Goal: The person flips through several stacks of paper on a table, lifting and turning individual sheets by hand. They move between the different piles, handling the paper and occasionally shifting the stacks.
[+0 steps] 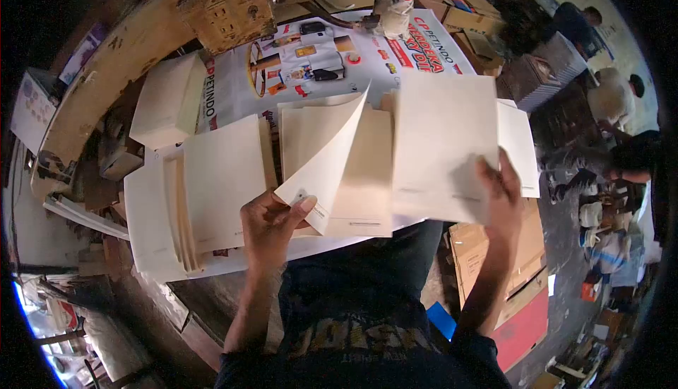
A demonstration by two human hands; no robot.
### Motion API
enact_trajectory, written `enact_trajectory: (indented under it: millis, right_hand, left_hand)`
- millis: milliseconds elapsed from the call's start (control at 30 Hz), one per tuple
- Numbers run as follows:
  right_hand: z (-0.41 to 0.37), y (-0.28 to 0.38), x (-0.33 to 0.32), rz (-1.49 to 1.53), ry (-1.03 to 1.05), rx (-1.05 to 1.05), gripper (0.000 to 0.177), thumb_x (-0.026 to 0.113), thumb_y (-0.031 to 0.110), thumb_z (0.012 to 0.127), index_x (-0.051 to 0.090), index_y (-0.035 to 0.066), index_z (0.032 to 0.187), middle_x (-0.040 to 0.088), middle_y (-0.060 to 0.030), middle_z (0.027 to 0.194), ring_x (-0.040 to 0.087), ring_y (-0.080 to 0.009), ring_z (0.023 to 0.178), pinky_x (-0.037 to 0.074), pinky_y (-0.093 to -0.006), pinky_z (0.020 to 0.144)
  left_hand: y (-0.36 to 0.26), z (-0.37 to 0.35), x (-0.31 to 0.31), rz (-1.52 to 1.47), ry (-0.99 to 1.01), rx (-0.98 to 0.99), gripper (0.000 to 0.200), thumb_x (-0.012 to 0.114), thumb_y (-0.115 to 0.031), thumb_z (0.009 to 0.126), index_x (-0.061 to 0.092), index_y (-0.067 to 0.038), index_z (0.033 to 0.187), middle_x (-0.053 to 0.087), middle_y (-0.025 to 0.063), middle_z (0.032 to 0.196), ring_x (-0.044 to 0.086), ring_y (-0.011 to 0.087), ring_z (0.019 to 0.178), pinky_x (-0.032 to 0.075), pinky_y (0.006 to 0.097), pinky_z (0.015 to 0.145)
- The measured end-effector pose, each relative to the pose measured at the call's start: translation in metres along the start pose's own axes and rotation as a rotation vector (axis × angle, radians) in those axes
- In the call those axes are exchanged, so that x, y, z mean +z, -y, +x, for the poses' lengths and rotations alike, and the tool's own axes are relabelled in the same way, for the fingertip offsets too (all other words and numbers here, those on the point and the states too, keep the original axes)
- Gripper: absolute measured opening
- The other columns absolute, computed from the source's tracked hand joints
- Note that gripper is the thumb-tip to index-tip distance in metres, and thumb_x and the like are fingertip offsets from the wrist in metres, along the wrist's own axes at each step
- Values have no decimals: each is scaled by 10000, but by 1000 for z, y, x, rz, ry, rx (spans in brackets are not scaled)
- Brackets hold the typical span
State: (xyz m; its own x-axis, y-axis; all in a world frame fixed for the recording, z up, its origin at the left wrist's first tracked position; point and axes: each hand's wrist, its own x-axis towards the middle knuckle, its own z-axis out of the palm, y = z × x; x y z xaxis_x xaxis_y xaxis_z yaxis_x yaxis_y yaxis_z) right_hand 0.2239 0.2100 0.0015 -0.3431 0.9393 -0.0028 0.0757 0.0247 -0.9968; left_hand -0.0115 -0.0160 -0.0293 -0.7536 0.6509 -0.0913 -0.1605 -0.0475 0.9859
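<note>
The left hand (265, 223) pinches a corner of the curled, cream, rectangular paper sheet (335, 152) above the middle pile (367, 184). The right hand (503, 188) touches another cream sheet (445, 135), grip unclear. Parting sheets needs light fingers, I think.

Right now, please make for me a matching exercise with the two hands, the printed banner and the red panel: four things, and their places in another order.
1. Left hand
2. Right hand
3. Printed banner
4. Red panel

A. Beneath the paper stacks
B. At the flat pale sheet
C. Low, beside the cardboard
D. Pinching the curled sheet

Pairs: 1-D, 2-B, 3-A, 4-C
</note>
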Motion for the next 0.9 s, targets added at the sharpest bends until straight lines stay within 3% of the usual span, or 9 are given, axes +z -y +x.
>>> enact_trajectory:
  millis: [133, 200, 333, 400, 567, 633, 700, 800, 900]
  right_hand:
    - [-29, -39, 65, -161, 180, -129, 430, 546, 125, 949, 417, -20, 1332, 580, -183, 1176, 564, -230, 1096, 437, -337, 956]
    - [-33, -32, 92, -240, 336, -203, 329, 503, 53, 945, 443, -39, 1255, 563, -207, 1155, 529, -259, 1145, 424, -352, 973]
    - [-44, -69, 99, 100, 238, -222, 480, 506, 119, 961, 353, -61, 1379, 514, -205, 1299, 464, -276, 1235, 367, -375, 1031]
    - [-40, -48, 96, 98, 117, 274, 570, 559, 186, 950, 328, -64, 1408, 479, -211, 1350, 438, -252, 1266, 361, -350, 1039]
    - [-46, -30, 110, 13, 123, 164, 491, 620, 177, 910, 461, -52, 1314, 545, -193, 1271, 510, -221, 1181, 401, -325, 1001]
    - [-43, -19, 110, -240, 373, -98, 504, 692, 121, 842, 514, -15, 1294, 623, -129, 1130, 584, -204, 1011, 463, -320, 894]
    - [-42, -23, 110, -172, 364, -73, 467, 705, 55, 810, 539, -20, 1240, 646, -102, 1055, 603, -174, 943, 479, -292, 841]
    - [-36, -40, 108, 242, 235, 44, 231, 646, 21, 860, 613, -17, 1086, 645, -93, 1006, 604, -119, 884, 502, -247, 761]
    - [-40, -14, 119, 246, 34, 190, 402, 702, 73, 821, 568, -17, 1189, 642, -100, 1060, 616, -174, 961, 516, -311, 849]
  left_hand:
    - [0, -6, -9, -95, 25, -52, 259, 743, -51, 798, 634, 41, 1014, 697, 158, 920, 692, 184, 815, 591, 312, 734]
    - [-1, -8, -23, -84, 334, 82, 366, 765, -68, 773, 612, 40, 1087, 679, 147, 1033, 659, 208, 979, 557, 367, 864]
    - [-54, -6, -64, 994, 280, 488, 550, 878, -226, 608, 616, -67, 1064, 639, 70, 1053, 633, 232, 939, 530, 366, 793]
    - [-53, -10, -89, 1278, 216, 442, 542, 884, -252, 568, 611, -62, 996, 602, 64, 1031, 614, 228, 911, 525, 353, 782]
    - [-56, -1, -118, 914, 338, 154, 388, 836, -177, 680, 625, -22, 966, 625, 82, 980, 636, 213, 901, 543, 342, 780]
    - [-60, -5, -125, 731, 251, -82, 275, 792, -156, 756, 637, 13, 908, 648, 103, 927, 655, 189, 869, 561, 307, 718]
    - [-52, -11, -131, 629, 128, 16, 206, 753, -129, 804, 638, 41, 807, 661, 112, 801, 671, 162, 743, 575, 283, 610]
    - [-52, -20, -137, 453, -112, -92, 256, 792, -139, 769, 622, 21, 664, 617, 68, 618, 636, 132, 547, 564, 270, 479]
    - [-27, -24, -154, 259, -209, 63, 237, 808, -133, 753, 623, 1, 688, 619, 75, 634, 612, 131, 508, 510, 249, 407]
